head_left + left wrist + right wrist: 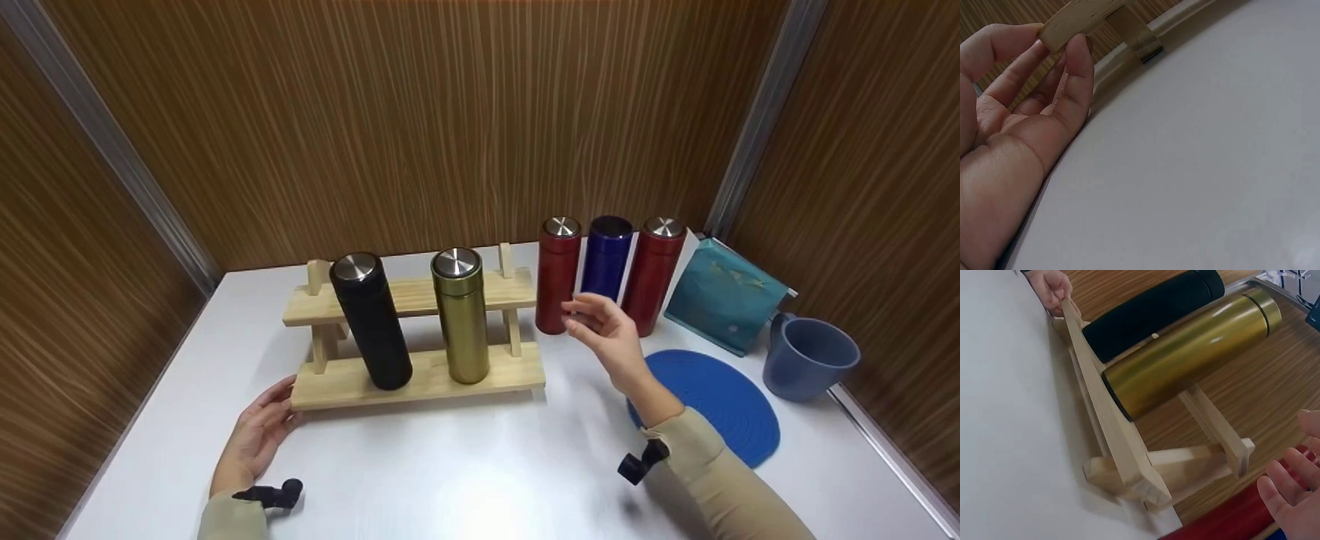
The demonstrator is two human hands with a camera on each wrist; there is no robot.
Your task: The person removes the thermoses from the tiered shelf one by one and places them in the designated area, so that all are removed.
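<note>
The left hand (259, 435) rests on the white bench (465, 465) with its grip pinching the front left end of the wooden rack (420, 379), while the right hand (611, 337) hangs in the air with its grip spread and holding nothing, just in front of a red bottle (557, 274). That bottle stands by the back wall next to a blue bottle (606, 259). It looks hard, smooth and slippery, likely a bit heavy, so the round middle seems best to hold.
</note>
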